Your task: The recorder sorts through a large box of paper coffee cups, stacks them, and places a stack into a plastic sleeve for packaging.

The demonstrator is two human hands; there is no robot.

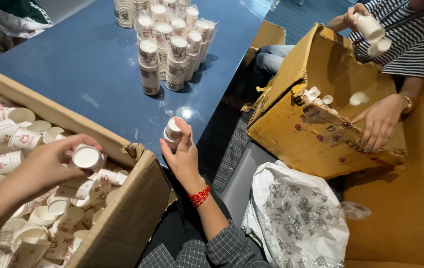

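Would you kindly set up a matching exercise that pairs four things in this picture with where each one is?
Things:
1. Stacks of paper cups
2. Small stack of cups
3. Single white cup
4. Crumpled plastic bag

Places:
A. Held in the left hand over the open box of loose cups
B. Standing on the blue table
C. Lying below the torn cardboard box
D. Held in the right hand at the table's edge

Pairs: 1-B, 2-D, 3-A, 4-C
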